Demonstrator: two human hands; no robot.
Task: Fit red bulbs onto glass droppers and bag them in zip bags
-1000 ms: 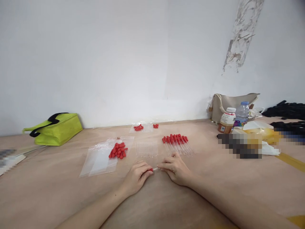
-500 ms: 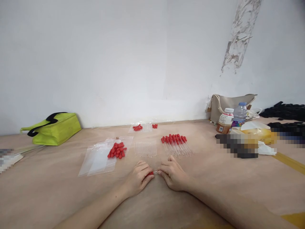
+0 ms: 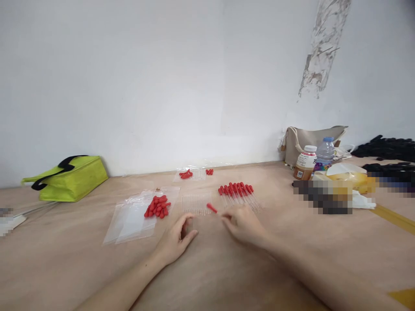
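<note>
Between the fingers of my right hand [image 3: 241,222] is a glass dropper [image 3: 212,208], its red rubber bulb pointing up and left; most of its tube is hidden by the hand. My left hand [image 3: 177,237] rests low over the table with thumb and fingers apart, holding nothing. Just beyond it, clear glass tubes [image 3: 197,204] lie side by side in a row. A pile of red rubber bulbs [image 3: 157,207] lies on clear plastic bags [image 3: 131,222] to the left. Droppers with red bulbs [image 3: 236,190] lie in a bunch beyond my right hand.
Near the wall lies another clear bag with red bulbs [image 3: 186,174]. A lime-green bag [image 3: 74,179] stands at the left. On the right are a brown drink bottle [image 3: 305,164], a clear bottle [image 3: 325,152], a beige bag [image 3: 293,147] and black items [image 3: 385,148].
My left hand has let go of the red bulb, opened and moved left. My right hand has lifted the dropper up and away, toward the bunch of droppers.
</note>
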